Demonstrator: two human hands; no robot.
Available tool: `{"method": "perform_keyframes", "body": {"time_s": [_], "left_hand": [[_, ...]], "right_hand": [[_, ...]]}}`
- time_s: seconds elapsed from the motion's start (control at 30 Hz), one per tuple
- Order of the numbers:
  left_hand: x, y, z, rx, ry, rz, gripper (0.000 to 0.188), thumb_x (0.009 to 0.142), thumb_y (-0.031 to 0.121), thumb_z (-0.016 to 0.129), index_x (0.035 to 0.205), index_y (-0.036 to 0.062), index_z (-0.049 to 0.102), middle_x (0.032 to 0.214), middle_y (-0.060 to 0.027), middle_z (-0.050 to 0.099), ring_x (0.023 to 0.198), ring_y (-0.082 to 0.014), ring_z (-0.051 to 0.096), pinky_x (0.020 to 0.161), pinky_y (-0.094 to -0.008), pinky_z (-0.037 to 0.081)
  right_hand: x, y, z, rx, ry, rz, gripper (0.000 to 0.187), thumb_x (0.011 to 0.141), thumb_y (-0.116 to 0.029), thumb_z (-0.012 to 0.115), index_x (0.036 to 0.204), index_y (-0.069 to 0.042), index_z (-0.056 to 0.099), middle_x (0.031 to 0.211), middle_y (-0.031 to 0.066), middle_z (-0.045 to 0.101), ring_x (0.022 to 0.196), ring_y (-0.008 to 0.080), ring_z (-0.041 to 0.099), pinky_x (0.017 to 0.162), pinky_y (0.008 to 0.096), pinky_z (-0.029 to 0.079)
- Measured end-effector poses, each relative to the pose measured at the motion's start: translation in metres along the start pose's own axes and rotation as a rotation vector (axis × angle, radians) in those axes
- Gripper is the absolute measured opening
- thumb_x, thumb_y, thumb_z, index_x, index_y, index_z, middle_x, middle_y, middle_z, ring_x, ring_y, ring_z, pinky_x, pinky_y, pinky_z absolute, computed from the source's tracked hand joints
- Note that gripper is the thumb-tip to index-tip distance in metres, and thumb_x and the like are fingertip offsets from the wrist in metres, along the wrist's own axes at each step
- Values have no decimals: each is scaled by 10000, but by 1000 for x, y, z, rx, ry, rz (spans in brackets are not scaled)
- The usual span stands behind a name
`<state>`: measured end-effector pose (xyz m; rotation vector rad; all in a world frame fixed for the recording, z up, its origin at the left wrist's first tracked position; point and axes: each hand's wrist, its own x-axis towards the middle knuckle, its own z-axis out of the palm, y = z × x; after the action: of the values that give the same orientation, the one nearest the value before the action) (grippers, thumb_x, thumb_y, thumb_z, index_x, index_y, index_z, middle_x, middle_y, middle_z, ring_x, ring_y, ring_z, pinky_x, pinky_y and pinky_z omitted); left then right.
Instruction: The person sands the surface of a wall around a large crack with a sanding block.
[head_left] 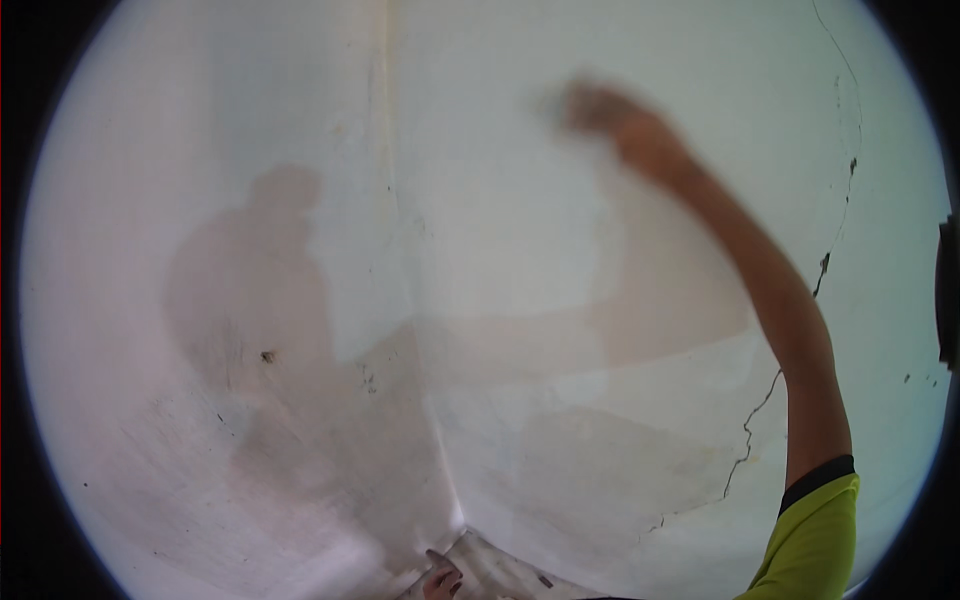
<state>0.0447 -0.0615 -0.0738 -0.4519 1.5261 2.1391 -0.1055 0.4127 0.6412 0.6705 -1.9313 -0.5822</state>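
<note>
My right hand (602, 108) is raised high in front of the pale wall (500, 250), at the end of a bare forearm that comes up from the right. Motion smears its fingers, so any object in it cannot be made out. At the bottom edge, just below the room corner, a small part of my left hand (442, 580) shows. Its fingers look curled, and whatever they may hold is hidden.
Two walls meet at a vertical corner (432, 400). A jagged crack (745, 440) runs down the right-hand wall. The left wall has a dark chipped spot (267, 356) and scuffs. Shadows fall across both walls. A dark object (946, 290) stands at the far right edge.
</note>
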Motion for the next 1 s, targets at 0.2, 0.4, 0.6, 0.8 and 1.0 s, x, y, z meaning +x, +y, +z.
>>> {"method": "perform_keyframes", "body": {"time_s": [0.2, 0.4, 0.6, 0.8, 1.0], "left_hand": [[5, -3, 6, -71, 40, 20, 243, 941, 149, 617, 1148, 22, 614, 1166, -82, 601, 1108, -237, 562, 977, -373, 456], [14, 7, 58, -80, -95, 129, 142, 869, 36, 674, 1010, 50, 678, 970, -48, 666, 900, -152, 640, 769, -294, 523], [-3, 1, 47, -35, -129, 150, 141, 867, 49, 683, 1009, 42, 674, 954, -32, 660, 918, -146, 635, 785, -290, 516], [-17, 1, 21, 5, -24, 77, 279, 944, 168, 624, 1194, 45, 617, 1172, -83, 606, 1130, -230, 556, 987, -387, 451], [19, 7, 54, -114, -60, 97, 155, 860, 41, 687, 1014, 32, 672, 952, -46, 661, 904, -154, 643, 772, -284, 523]], "right_hand": [[36, 27, -60, -536, 350, 448, 599, 738, 82, 489, 1261, -175, 626, 1378, 56, 545, 1321, 250, 447, 1115, 340, 377], [-101, -156, 144, 338, -535, -175, 306, 943, -145, 494, 1222, -112, 617, 1381, 44, 547, 1364, 200, 413, 1178, 350, 269], [-50, -80, 64, 121, -398, -244, 402, 813, -41, 564, 1185, -168, 649, 1426, 11, 510, 1403, 196, 359, 1203, 421, 197], [54, 56, -138, -677, 272, 495, 526, 821, 75, 496, 1285, -145, 610, 1361, 100, 567, 1381, 262, 391, 1181, 382, 241], [-34, -63, 101, 136, -37, 264, 409, 927, -47, 469, 1314, -139, 566, 1442, 77, 484, 1357, 218, 416, 1154, 335, 306]]}}
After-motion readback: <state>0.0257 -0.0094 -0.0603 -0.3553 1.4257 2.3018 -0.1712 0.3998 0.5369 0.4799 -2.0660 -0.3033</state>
